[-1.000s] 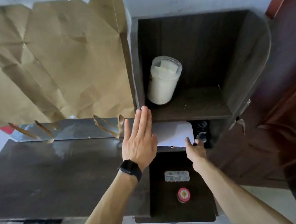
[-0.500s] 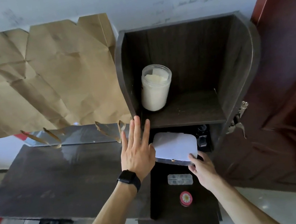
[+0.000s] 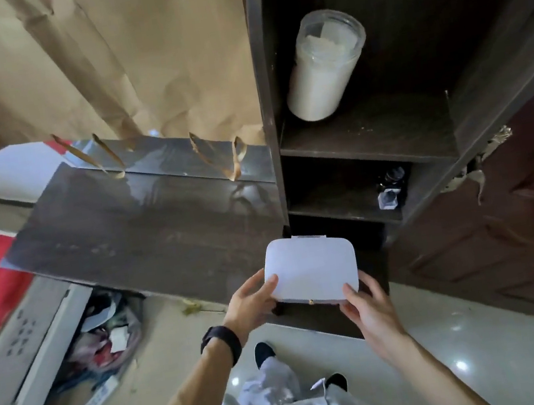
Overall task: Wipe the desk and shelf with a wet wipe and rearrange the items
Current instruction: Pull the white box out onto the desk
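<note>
Head view: the left hand [image 3: 251, 303] and the right hand [image 3: 367, 305] each grasp a near corner of the white rounded plastic box with a lid [image 3: 310, 270]. They hold it in the air just off the front right corner of the dark wood desk [image 3: 145, 231], in front of the dark wooden shelf unit [image 3: 386, 129]. This looks like the rearranging step. Next the box needs a level, free spot to land on.

A translucent jar of white material [image 3: 325, 65] takes up the upper shelf's left rear. Small dark bottles [image 3: 391, 187] crowd the lower shelf's right end. Torn brown paper [image 3: 134, 66] hangs over the desk's back edge.

We see soft daylight glaring off the bench [image 3: 144, 227] and floor [image 3: 461, 364]; the shelf [image 3: 405, 25] is dim, and edges bend and blur.
</note>
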A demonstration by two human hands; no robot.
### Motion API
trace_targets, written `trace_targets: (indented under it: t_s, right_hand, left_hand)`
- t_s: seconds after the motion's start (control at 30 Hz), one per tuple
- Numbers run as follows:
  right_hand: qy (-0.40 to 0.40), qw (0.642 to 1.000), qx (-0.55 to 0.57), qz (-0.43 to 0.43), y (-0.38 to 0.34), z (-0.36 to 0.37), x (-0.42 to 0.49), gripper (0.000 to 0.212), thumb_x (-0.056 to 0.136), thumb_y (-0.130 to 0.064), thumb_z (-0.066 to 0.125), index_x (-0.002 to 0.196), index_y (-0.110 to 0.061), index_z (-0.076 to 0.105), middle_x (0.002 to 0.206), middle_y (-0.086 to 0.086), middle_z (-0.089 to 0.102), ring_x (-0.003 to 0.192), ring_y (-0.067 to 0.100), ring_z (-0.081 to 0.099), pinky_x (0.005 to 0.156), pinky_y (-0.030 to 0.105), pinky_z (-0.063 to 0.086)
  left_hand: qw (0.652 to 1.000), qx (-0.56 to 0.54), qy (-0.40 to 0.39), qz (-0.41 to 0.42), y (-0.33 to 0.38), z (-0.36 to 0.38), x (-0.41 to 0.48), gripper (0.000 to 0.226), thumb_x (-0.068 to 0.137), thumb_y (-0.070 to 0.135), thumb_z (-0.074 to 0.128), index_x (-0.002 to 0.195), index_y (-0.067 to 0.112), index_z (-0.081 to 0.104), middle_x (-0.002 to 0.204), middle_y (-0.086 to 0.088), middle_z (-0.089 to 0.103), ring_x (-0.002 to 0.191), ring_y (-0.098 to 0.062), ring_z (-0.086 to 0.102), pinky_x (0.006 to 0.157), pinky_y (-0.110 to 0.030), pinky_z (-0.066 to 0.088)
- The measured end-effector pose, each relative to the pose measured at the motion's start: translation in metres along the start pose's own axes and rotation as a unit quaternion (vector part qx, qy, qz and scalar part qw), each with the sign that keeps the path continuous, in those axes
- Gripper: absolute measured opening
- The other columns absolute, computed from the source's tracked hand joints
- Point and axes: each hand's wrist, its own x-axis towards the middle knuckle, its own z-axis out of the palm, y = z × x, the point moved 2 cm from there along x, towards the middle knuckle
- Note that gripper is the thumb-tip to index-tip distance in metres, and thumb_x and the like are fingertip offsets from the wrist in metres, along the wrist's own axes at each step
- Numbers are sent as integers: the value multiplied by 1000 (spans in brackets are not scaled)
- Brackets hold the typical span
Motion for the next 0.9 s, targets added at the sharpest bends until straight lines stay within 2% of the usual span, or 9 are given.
trace_targets:
  t_s: [0.13, 0.27, 0.4, 0.47, 0.57, 0.67, 0.73, 0.8, 0.9]
  right_hand:
    - [-23, 999, -31, 9, 22, 38, 4, 33, 94, -15, 66, 118, -37, 60, 126, -2, 65, 112, 14, 64, 84, 30, 54]
    - [-30, 994, -108, 6, 31, 93, 14, 35, 92, -24, 69, 122, -39, 56, 115, -15, 59, 104, 12, 67, 77, 27, 54]
    - [-67, 964, -255, -21, 30, 163, 42, 45, 93, -38, 66, 135, -36, 52, 131, -12, 59, 107, 0, 59, 100, 33, 45]
    - [-47, 943, -326, -45, 28, 195, 57, 48, 94, -41, 63, 139, -29, 52, 141, -7, 53, 121, 8, 56, 109, 32, 40]
    - [-18, 873, -476, -104, 28, 235, 82, 57, 95, -50, 57, 145, -25, 47, 158, 3, 37, 145, 21, 33, 119, 36, 25]
    - [-16, 740, -661, -122, 31, 264, 108, 72, 93, -66, 44, 155, -35, 24, 168, 6, 5, 153, 31, 6, 122, 46, 14]
    - [-23, 679, -727, -94, 37, 274, 121, 77, 91, -71, 37, 156, -44, 5, 167, 2, -14, 152, 33, -9, 117, 60, 14]
    - [-36, 661, -747, -58, 45, 278, 128, 81, 90, -73, 36, 153, -48, -9, 163, -2, -26, 150, 33, -21, 112, 71, 14]
    - [-30, 643, -763, -60, 56, 275, 129, 86, 88, -77, 36, 148, -52, -20, 160, -5, -35, 147, 31, -30, 108, 77, 16]
  left_hand:
    - [999, -36, 26, -7, -8, -34, 2, 39, 89, 36, 72, 126, 43, 62, 97, 0, 76, 86, -18, 72, 82, -35, 56]
    - [995, -94, 41, -18, -3, -90, 19, 36, 89, 33, 73, 124, 40, 65, 103, 2, 76, 90, -25, 70, 83, -34, 58]
    - [988, -148, 29, -16, 15, -165, 54, 31, 90, 26, 72, 120, 35, 69, 105, -4, 75, 90, -28, 59, 92, -41, 50]
    - [989, -142, 47, -18, 32, -207, 78, 31, 89, 25, 73, 118, 35, 68, 108, -4, 75, 89, -26, 63, 98, -45, 51]
    - [987, -139, 78, -13, 61, -264, 118, 35, 87, 25, 76, 119, 37, 66, 108, 0, 76, 87, -23, 65, 95, -43, 54]
    - [988, -126, 93, -6, 91, -306, 155, 37, 88, 26, 75, 122, 37, 64, 111, 1, 75, 87, -21, 66, 87, -36, 59]
    - [989, -117, 92, -6, 107, -328, 174, 37, 89, 26, 74, 123, 36, 64, 111, 1, 75, 87, -21, 66, 85, -32, 58]
    - [991, -102, 86, -4, 121, -344, 190, 35, 89, 26, 73, 123, 36, 65, 107, 2, 75, 86, -21, 64, 84, -30, 58]
    - [993, -69, 99, 16, 134, -358, 211, 33, 92, 26, 70, 124, 33, 64, 95, 4, 75, 79, -19, 60, 72, -25, 58]
